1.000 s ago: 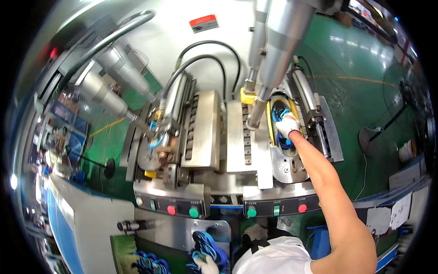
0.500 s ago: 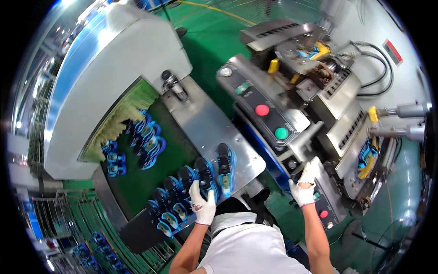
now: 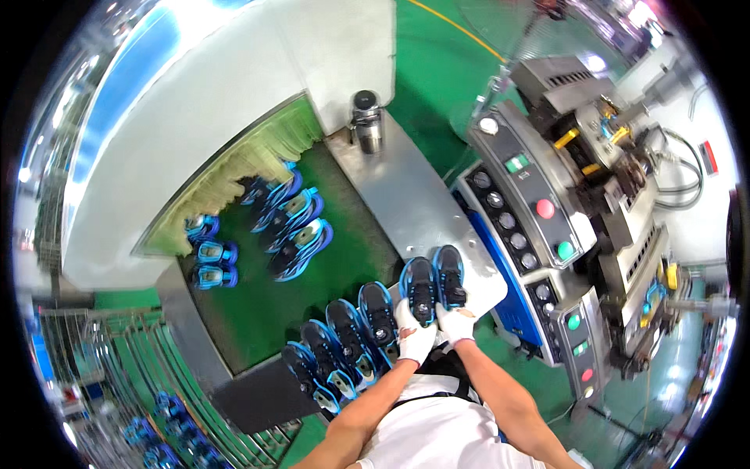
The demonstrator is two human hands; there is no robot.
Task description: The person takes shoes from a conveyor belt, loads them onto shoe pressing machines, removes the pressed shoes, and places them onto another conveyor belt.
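Forearms (image 3: 501, 383) stretched forward, left hand (image 3: 416, 336) and right hand (image 3: 455, 323) close together, each pinching its own blue-edged shoe (image 3: 419, 283)

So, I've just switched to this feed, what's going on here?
A person with white gloves has both hands on shoes at the edge of a metal table. The left hand holds one dark shoe; the right hand holds the shoe beside it. More shoes stand in a row to the left, and others sit farther back on a green surface.
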